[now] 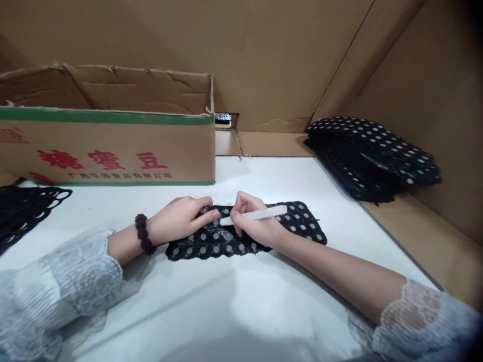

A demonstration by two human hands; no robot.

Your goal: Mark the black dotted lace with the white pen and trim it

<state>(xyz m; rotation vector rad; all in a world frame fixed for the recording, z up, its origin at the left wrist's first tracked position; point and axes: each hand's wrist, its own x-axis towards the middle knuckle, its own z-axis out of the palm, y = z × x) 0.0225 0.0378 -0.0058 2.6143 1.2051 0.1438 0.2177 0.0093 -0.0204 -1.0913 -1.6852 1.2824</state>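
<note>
A black sheet (302, 221) with rows of pale round discs lies flat on the white table. My left hand (184, 218) rests on its left part, thumb stretched over the top and the other fingers bent at the far edge, partly hidden. In my right hand (258, 223) a slim white pen-like tool (264, 213) is pinched between thumb and fingers. Its tip points left and down at the sheet, close to my left thumb. Whether the tip touches a disc I cannot tell.
An open cardboard box (113, 146) with green edges and red lettering stands at the back left. Black dotted sheets (377, 156) are piled at the right against the cardboard wall (271, 60). Black netting with round holes (26, 213) lies at the left on the white table (211, 311).
</note>
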